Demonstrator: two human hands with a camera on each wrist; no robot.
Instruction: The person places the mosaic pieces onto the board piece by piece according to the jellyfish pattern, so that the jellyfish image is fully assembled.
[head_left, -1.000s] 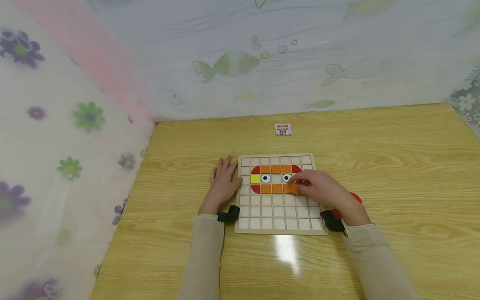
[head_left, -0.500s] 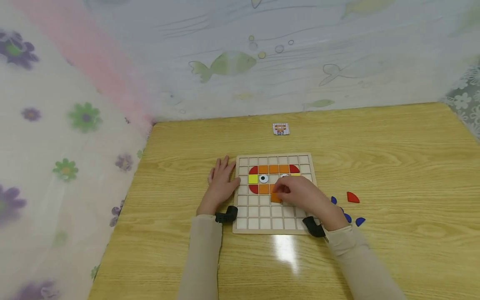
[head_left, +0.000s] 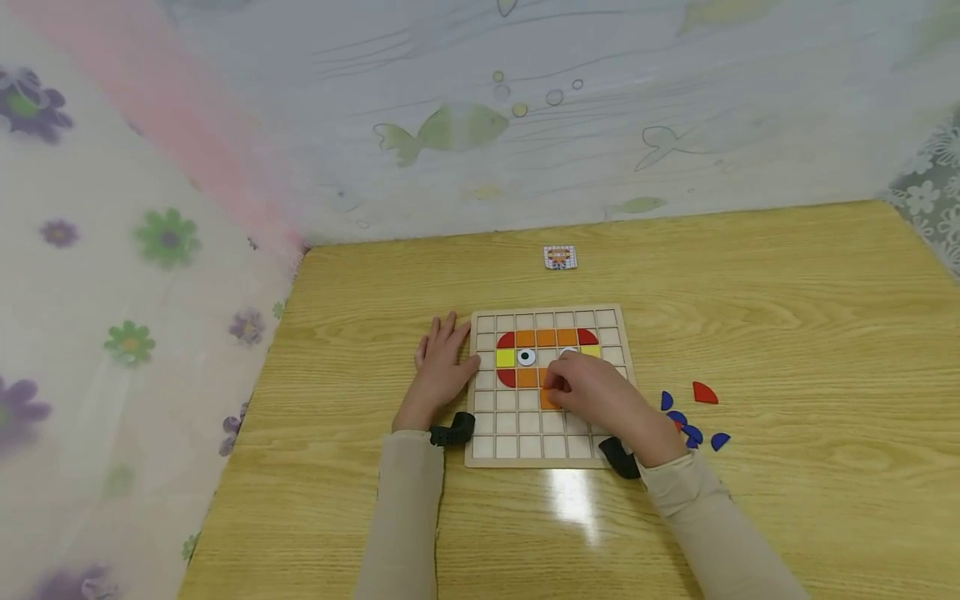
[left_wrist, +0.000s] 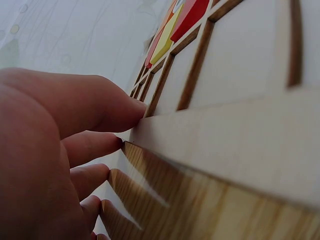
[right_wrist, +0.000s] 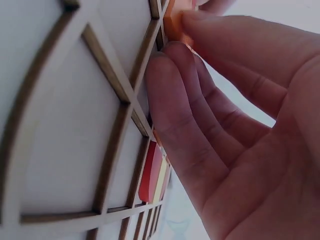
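Note:
On the wooden grid board [head_left: 510, 463], my right hand [head_left: 600, 396] pinches an orange square tile [head_left: 551, 401] at a cell just below the lower orange row. The right wrist view has my thumb on that orange tile [right_wrist: 173, 22], which sits at the grid's ribs. My left hand [head_left: 441, 371] lies spread on the table at the board's left side, thumb touching its edge [left_wrist: 165, 130]. Red quarter-round tiles [head_left: 507, 378], orange squares [head_left: 547, 337], yellow tiles [head_left: 506, 358] and a round eye piece [head_left: 527, 357] fill cells. My right hand partly covers a second eye piece [head_left: 568, 351].
Several blue rounded pieces [head_left: 692, 434] lie on the table right of the board, with a red quarter-round piece [head_left: 704, 392] near them. A small pattern card [head_left: 560, 257] lies behind the board. Printed sheeting [head_left: 450, 183] borders the table's back and left.
My right hand has moved left and slightly toward me with the orange tile, from the lower row's right end to the cell below that row. The left hand has stayed at the board's edge.

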